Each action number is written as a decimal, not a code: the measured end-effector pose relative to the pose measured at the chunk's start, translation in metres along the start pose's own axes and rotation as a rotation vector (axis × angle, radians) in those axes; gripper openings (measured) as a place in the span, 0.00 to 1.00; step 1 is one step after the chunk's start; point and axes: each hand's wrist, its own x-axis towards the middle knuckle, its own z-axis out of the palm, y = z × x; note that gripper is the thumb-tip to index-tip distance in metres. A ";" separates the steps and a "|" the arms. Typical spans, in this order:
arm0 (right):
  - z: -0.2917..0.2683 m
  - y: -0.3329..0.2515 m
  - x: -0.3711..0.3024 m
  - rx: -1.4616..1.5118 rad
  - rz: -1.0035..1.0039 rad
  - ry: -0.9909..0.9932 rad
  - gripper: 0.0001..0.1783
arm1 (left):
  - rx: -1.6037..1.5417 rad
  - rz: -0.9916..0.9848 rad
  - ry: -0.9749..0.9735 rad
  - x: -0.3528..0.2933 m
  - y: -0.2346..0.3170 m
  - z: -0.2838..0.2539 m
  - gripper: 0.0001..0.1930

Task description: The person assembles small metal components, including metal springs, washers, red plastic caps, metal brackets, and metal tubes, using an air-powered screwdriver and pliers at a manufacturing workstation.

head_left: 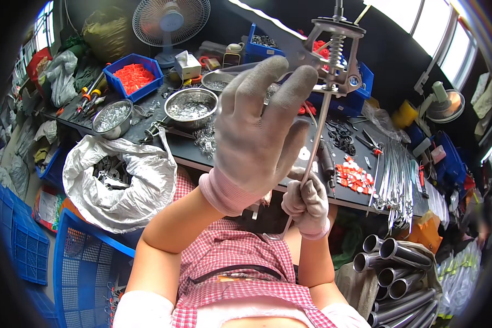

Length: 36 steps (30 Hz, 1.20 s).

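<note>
My right hand (309,205), in a pale work glove, is closed round a thin metal rod (318,131). The rod leans from my lap up to a metal frame (339,52) with a coil spring and a long flat handle (273,24), like the head of a caulking gun. My left hand (251,128), gloved in grey-white with a pink cuff, is raised beside that frame. Its fingers are stretched and apart, with the fingertips close to the handle's base; whether they touch it cannot be made out.
On the dark workbench (197,157) stand metal bowls (191,106) of small parts and a blue bin (134,76) of orange pieces. Red-and-white parts (355,176) and a bundle of rods (393,180) lie right. A white sack (120,205) sits left; metal tubes (402,273) are stacked lower right.
</note>
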 end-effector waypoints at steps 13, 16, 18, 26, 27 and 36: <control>-0.010 0.001 0.018 0.201 0.295 -0.168 0.24 | 0.052 0.144 -0.160 0.017 -0.069 -0.007 0.30; -0.013 -0.008 0.022 0.172 0.315 -0.105 0.26 | 0.005 0.172 -0.189 0.019 -0.088 0.008 0.29; -0.018 -0.019 0.021 0.112 0.329 -0.036 0.26 | -0.087 0.092 -0.243 0.018 -0.093 0.022 0.28; -0.044 -0.034 -0.003 0.015 0.360 0.224 0.25 | -0.340 -0.182 -0.360 -0.019 -0.095 0.093 0.47; -0.047 -0.034 -0.006 -0.011 0.354 0.239 0.25 | -0.458 -0.287 -0.364 -0.023 -0.093 0.100 0.51; -0.062 -0.025 -0.013 -0.135 0.334 0.390 0.24 | -0.612 -0.589 -0.527 -0.035 -0.093 0.133 0.39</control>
